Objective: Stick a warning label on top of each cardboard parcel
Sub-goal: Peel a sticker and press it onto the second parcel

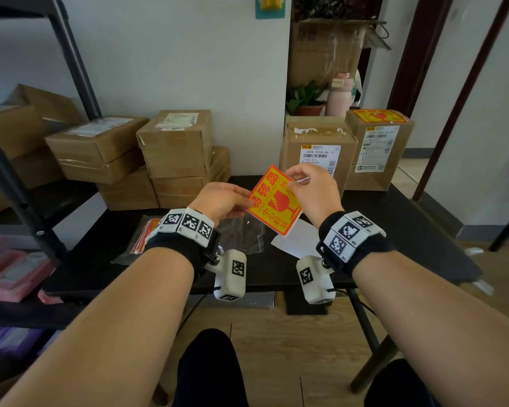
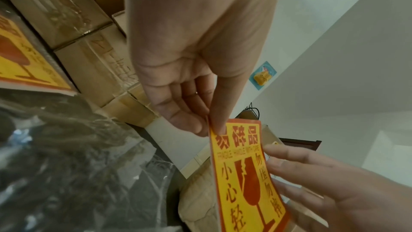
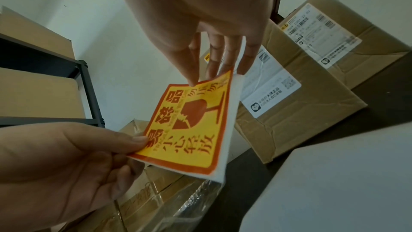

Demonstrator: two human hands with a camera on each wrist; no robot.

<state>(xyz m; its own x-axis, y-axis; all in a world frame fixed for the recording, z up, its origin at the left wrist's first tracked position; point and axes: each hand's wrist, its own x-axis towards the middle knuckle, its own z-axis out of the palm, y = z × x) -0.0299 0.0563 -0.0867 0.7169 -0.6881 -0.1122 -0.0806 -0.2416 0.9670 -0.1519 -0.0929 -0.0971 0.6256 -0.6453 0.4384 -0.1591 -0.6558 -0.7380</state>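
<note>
Both hands hold one yellow-and-red warning label [image 1: 274, 201] above the black table [image 1: 394, 218]. My left hand [image 1: 249, 202] pinches the label's lower left corner between thumb and fingers [image 3: 133, 142]. My right hand [image 1: 291, 174] pinches the upper corner, where the label [image 3: 191, 126] lifts off its white backing [image 3: 231, 112]. Brown cardboard parcels stand at the back: a stack [image 1: 174, 142] in the middle, a flatter pile [image 1: 97, 142] to the left, and two taller ones on the right. The near right parcel [image 1: 318, 148] has a bare top. The far right parcel [image 1: 379, 148] carries a warning label [image 1: 378, 115] on top.
A bag of spare labels [image 1: 147, 233], a clear plastic wrapper [image 1: 241, 233] and a white sheet [image 1: 294, 239] lie on the table under my hands. A dark metal rack [image 1: 9, 183] with boxes and pink packets [image 1: 15, 274] stands at the left. A plant [image 1: 306, 98] and pink bottle [image 1: 340, 95] sit behind the right parcels.
</note>
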